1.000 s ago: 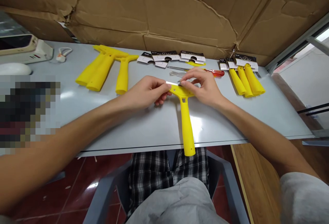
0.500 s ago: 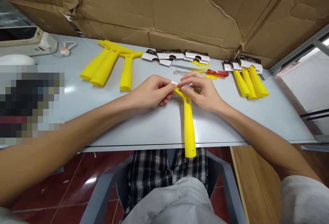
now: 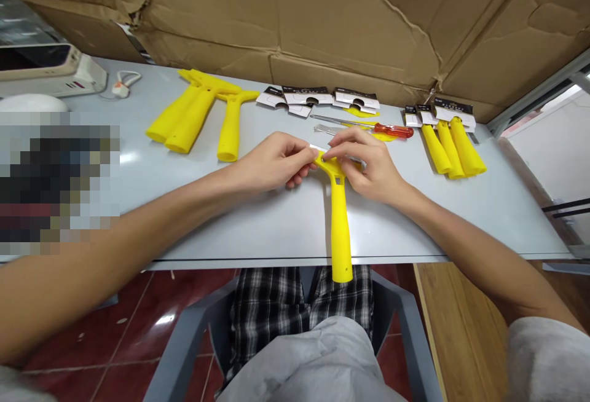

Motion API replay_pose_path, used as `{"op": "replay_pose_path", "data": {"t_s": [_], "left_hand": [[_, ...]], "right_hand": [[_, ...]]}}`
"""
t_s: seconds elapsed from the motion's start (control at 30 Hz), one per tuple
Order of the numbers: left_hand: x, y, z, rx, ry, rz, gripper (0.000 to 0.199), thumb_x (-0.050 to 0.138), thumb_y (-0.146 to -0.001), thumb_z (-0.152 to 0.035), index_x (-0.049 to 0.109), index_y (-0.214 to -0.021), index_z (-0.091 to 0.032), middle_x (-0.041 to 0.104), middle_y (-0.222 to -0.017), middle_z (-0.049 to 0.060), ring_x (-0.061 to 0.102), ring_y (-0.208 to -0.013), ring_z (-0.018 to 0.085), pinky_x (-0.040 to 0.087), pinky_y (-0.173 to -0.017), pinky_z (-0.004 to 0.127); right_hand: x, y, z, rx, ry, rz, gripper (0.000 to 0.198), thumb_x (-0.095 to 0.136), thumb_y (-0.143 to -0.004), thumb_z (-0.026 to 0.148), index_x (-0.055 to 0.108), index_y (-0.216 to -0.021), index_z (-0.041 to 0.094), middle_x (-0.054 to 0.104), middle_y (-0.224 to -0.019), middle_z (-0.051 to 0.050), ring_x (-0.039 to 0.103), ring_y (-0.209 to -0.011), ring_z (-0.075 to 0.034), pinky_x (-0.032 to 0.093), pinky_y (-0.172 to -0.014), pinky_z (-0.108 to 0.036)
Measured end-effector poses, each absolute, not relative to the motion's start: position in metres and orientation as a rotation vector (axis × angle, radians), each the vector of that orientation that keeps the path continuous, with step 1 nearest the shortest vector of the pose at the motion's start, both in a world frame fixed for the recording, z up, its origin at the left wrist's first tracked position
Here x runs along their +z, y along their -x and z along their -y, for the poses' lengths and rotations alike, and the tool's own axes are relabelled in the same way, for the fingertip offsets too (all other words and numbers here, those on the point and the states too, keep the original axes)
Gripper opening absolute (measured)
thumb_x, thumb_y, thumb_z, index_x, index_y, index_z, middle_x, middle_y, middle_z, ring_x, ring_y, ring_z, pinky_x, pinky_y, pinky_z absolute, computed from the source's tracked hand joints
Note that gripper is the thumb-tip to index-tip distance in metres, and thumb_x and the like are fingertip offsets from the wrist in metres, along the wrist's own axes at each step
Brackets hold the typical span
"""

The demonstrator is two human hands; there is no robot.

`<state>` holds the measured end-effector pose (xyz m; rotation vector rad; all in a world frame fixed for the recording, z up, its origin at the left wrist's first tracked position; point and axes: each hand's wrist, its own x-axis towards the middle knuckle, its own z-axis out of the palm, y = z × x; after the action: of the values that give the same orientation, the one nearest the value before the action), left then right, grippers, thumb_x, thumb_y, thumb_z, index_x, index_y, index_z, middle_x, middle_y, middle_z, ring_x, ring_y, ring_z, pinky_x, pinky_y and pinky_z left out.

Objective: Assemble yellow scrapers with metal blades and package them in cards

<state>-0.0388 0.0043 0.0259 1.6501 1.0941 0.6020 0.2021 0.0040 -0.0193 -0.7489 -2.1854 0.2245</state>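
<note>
A yellow scraper [image 3: 341, 224] lies before me, its handle hanging over the table's front edge and its wide head pointing away. Along the head runs a thin pale blade-like strip [image 3: 317, 147], partly hidden by fingers. My left hand [image 3: 288, 161] is closed, pinching the head's left corner between thumb and fingers. My right hand [image 3: 369, 162] curls over the head's right side. One of its fingertips touches a small dark screw-like spot near the left of the head, and the thumb is bent lower down by the head.
Behind my hands lie a red-handled screwdriver [image 3: 391, 131] and several printed cards [image 3: 306, 96]. More yellow scraper handles [image 3: 191, 119] stand to the left; carded scrapers [image 3: 454, 144] lie to the right. A white device [image 3: 87, 76] and plug [image 3: 120, 88] are at far left. Cardboard [image 3: 230, 15] lines the back.
The fingers of my right hand have shifted on the scraper head, with the thumb drawn back to the right from the screw-like spot. My left hand keeps its pinch.
</note>
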Motion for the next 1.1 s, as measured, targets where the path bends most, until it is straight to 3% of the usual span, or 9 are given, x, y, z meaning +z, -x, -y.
{"op": "replay_pose_path", "data": {"t_s": [0.27, 0.4, 0.53, 0.67, 0.87, 0.93, 1.1], "left_hand": [[0.023, 0.040, -0.006, 0.606, -1.663, -1.088, 0.033, 0.063, -0.101, -0.026, 0.064, -0.069, -0.019, 0.059, -0.058, 0.000, 0.055, -0.050, 0.011, 0.045, -0.051, 0.022], [0.024, 0.040, -0.006, 0.608, -1.666, -1.097, 0.035, 0.063, -0.101, -0.027, 0.063, -0.068, -0.019, 0.059, -0.058, 0.000, 0.055, -0.050, 0.011, 0.046, -0.050, 0.023], [0.029, 0.040, -0.006, 0.607, -1.650, -1.119, 0.033, 0.062, -0.101, -0.022, 0.063, -0.068, -0.019, 0.060, -0.058, 0.001, 0.055, -0.049, 0.012, 0.048, -0.051, 0.024], [0.034, 0.042, -0.010, 0.620, -1.648, -1.163, 0.032, 0.061, -0.102, -0.020, 0.065, -0.070, -0.018, 0.060, -0.057, 0.001, 0.057, -0.050, 0.013, 0.049, -0.051, 0.024], [0.037, 0.048, -0.015, 0.672, -1.644, -1.170, 0.033, 0.062, -0.103, -0.022, 0.065, -0.070, -0.018, 0.060, -0.061, 0.002, 0.058, -0.053, 0.013, 0.049, -0.054, 0.025], [0.037, 0.050, -0.015, 0.685, -1.657, -1.147, 0.032, 0.063, -0.102, -0.024, 0.065, -0.070, -0.018, 0.060, -0.063, 0.002, 0.058, -0.054, 0.013, 0.050, -0.054, 0.025], [0.035, 0.051, -0.016, 0.708, -1.647, -1.147, 0.029, 0.068, -0.100, -0.028, 0.067, -0.072, -0.018, 0.061, -0.066, 0.002, 0.059, -0.055, 0.014, 0.051, -0.055, 0.027]], "right_hand": [[-0.018, -0.202, -0.001, -0.013, 0.745, 2.262, 0.042, 0.052, -0.097, 0.005, 0.081, -0.118, 0.027, 0.071, -0.129, -0.009, 0.068, -0.121, -0.024, 0.057, -0.100, -0.046], [-0.016, -0.201, 0.000, 0.072, 0.772, 2.207, 0.037, 0.053, -0.099, 0.010, 0.078, -0.122, 0.025, 0.072, -0.126, -0.009, 0.068, -0.120, -0.024, 0.058, -0.102, -0.046], [-0.011, -0.204, -0.004, 0.374, 1.075, 1.979, 0.027, 0.061, -0.100, 0.023, 0.076, -0.122, 0.020, 0.075, -0.122, -0.010, 0.071, -0.101, -0.020, 0.063, -0.090, -0.038], [0.003, -0.208, -0.008, 0.881, 1.354, 1.680, 0.022, 0.068, -0.102, 0.035, 0.074, -0.115, 0.018, 0.078, -0.113, -0.009, 0.072, -0.087, -0.016, 0.064, -0.076, -0.029], [0.026, -0.209, -0.005, 1.565, 1.445, 1.251, 0.036, 0.066, -0.108, 0.053, 0.061, -0.102, 0.018, 0.077, -0.084, -0.010, 0.072, -0.058, -0.019, 0.054, -0.044, -0.028], [0.029, -0.209, -0.003, 1.707, 1.414, 1.193, 0.033, 0.070, -0.107, 0.049, 0.061, -0.102, 0.017, 0.079, -0.082, -0.011, 0.070, -0.053, -0.018, 0.052, -0.040, -0.027], [0.026, -0.210, -0.003, 1.854, 1.290, 1.116, 0.012, 0.075, -0.103, 0.019, 0.070, -0.097, 0.010, 0.080, -0.080, -0.010, 0.070, -0.052, -0.013, 0.055, -0.044, -0.021]]}}
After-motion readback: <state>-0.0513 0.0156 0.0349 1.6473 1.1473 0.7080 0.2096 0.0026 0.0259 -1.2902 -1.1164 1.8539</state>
